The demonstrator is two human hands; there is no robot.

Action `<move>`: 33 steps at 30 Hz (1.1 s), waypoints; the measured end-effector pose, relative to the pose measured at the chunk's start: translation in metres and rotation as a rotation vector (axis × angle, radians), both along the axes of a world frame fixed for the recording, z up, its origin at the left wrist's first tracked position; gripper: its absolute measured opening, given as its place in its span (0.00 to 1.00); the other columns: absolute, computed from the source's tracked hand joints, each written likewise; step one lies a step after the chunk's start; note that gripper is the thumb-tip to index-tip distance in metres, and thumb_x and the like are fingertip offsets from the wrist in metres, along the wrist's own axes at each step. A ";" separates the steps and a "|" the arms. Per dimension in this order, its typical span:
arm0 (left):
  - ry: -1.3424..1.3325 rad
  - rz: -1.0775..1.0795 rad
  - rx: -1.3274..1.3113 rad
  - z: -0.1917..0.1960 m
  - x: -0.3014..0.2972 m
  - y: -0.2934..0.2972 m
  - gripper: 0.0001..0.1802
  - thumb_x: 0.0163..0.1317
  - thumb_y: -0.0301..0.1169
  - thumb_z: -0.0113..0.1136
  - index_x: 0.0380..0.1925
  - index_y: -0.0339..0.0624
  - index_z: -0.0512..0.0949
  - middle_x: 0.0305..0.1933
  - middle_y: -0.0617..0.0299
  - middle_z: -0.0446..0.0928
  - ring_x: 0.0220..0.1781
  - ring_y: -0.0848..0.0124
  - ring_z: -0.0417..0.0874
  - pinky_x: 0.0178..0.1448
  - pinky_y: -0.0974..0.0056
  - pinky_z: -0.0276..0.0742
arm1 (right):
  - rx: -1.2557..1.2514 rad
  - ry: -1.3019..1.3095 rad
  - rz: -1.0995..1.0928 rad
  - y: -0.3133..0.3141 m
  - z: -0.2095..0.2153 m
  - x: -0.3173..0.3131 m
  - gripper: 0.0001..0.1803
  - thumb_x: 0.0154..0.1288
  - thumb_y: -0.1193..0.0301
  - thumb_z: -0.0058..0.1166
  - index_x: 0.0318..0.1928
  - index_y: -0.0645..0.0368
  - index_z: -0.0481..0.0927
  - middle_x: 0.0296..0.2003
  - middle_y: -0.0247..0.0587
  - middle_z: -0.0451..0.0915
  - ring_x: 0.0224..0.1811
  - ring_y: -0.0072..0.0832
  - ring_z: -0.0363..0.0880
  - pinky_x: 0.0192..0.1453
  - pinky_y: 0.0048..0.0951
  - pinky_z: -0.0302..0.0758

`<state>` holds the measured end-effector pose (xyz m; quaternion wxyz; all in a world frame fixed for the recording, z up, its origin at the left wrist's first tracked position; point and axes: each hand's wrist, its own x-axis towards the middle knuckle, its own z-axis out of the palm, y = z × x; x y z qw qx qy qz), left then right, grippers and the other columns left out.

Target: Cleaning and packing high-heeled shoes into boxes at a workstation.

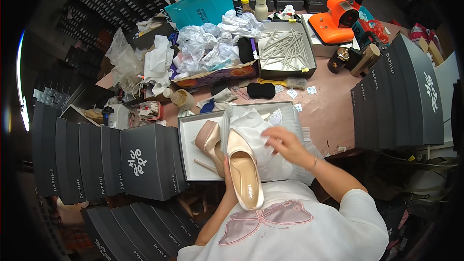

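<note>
1. So the left hand [228,178] is clamped on the side of a champagne satin pump [245,176], toe pointing away, right at the table's [333,121] near edge.
2. Right hand [286,146] is well apart from the left, fingers loosely bent over white tissue paper [258,133]; can't tell if it's pinching any.
3. Second satin pump [210,137] sits just left of the first, over an open shoebox [200,180].
4. Further back: black oval sponge [261,91], yellow-handled brush [290,83].
5. Dark shoeboxes [401,96] line the right edge.
</note>
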<state>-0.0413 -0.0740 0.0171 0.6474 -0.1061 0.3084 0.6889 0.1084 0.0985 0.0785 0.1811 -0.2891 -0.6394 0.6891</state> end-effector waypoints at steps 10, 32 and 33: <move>-0.459 0.161 0.004 0.018 0.003 -0.009 0.44 0.61 0.62 0.50 0.67 0.41 0.58 0.62 0.38 0.62 0.64 0.44 0.65 0.61 0.44 0.73 | 1.185 -0.616 0.126 0.094 -0.169 -0.061 0.07 0.56 0.74 0.51 0.35 0.60 0.80 0.33 0.42 0.78 0.34 0.39 0.81 0.36 0.37 0.78; 0.364 0.084 -0.215 0.004 0.021 0.026 0.30 0.68 0.60 0.38 0.55 0.48 0.65 0.48 0.57 0.73 0.49 0.66 0.78 0.50 0.60 0.78 | 0.956 -0.227 0.173 -0.060 -0.001 -0.005 0.08 0.55 0.68 0.59 0.32 0.58 0.78 0.27 0.41 0.75 0.30 0.37 0.78 0.32 0.36 0.76; 0.376 0.084 -0.219 -0.003 0.021 0.024 0.31 0.68 0.61 0.39 0.55 0.47 0.66 0.47 0.57 0.73 0.49 0.66 0.78 0.51 0.60 0.77 | 0.993 -0.238 0.239 -0.069 -0.004 -0.007 0.06 0.54 0.69 0.57 0.30 0.58 0.77 0.27 0.41 0.75 0.29 0.37 0.78 0.31 0.36 0.76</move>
